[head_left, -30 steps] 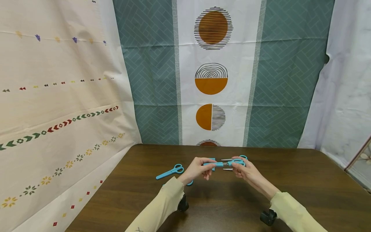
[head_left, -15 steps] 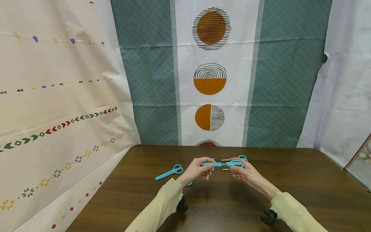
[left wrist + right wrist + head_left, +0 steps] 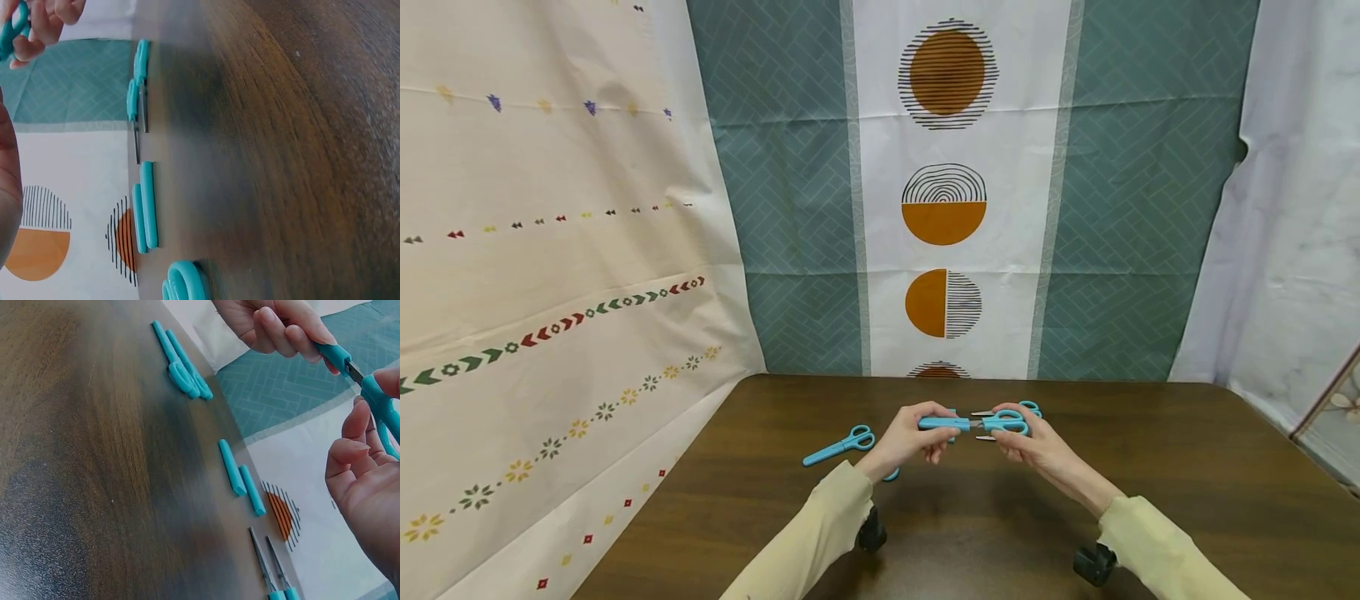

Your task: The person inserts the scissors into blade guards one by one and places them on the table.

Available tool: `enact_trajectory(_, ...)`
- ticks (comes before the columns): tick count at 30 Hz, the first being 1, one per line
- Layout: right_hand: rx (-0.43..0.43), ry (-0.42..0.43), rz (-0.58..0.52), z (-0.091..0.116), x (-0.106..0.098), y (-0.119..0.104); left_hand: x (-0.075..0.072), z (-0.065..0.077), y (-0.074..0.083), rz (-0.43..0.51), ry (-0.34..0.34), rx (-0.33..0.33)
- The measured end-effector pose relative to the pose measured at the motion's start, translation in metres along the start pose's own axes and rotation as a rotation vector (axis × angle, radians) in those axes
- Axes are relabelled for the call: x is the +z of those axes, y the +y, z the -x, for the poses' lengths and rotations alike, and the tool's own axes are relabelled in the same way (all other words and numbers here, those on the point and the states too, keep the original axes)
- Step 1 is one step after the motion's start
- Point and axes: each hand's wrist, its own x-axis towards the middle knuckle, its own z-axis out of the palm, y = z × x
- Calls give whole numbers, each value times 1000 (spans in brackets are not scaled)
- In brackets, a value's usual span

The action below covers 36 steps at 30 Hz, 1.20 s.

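Observation:
In the head view, my left hand (image 3: 917, 435) pinches a light blue scissor sheath (image 3: 942, 424) between thumb and fingers. Opposite it, my right hand (image 3: 1037, 442) grips the blue handles of a pair of scissors (image 3: 1006, 422). The blades point left, mostly hidden inside the sheath. A short strip of metal blade (image 3: 354, 373) shows between sheath and handles in the right wrist view. Both hands are above the table. In the left wrist view only part of the left hand (image 3: 7, 169) appears at the edge, without the sheath.
Two sheathed scissors (image 3: 181, 369) lie on the left of the brown table (image 3: 760, 533), one mostly behind my left forearm in the head view. Farther back are two loose blue sheaths (image 3: 231, 465) and two bare-bladed scissors (image 3: 140, 69). Patterned cloths hang around the table.
The scissors and sheath have shifted slightly left and turned, so their flat faces and the handle loops show more fully. Both hands keep their grip. The exposed blade strip looks about the same.

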Motion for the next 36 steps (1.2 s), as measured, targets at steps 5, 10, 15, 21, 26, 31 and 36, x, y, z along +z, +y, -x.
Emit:
enact_trajectory(5,-16,8,3,0,0,1,0,1,3,16,-16,8)
enact_trajectory(10,-53,8,18,-2,1,-1,1,0,9,30,-25,17)
enact_trajectory(15,-47,25,18,-3,2,-2,1,-1,4,21,-12,25)
enact_trajectory(21,-14,64,38,0,3,-3,3,-2,1,6,-19,40)
enact_trajectory(26,-14,87,77,1,4,-3,5,-2,3,7,-39,44)
enact_trajectory(31,-33,84,92,0,6,-3,7,1,16,22,-61,72)
enact_trajectory(36,-37,92,87,1,8,-2,10,5,24,21,-51,71)
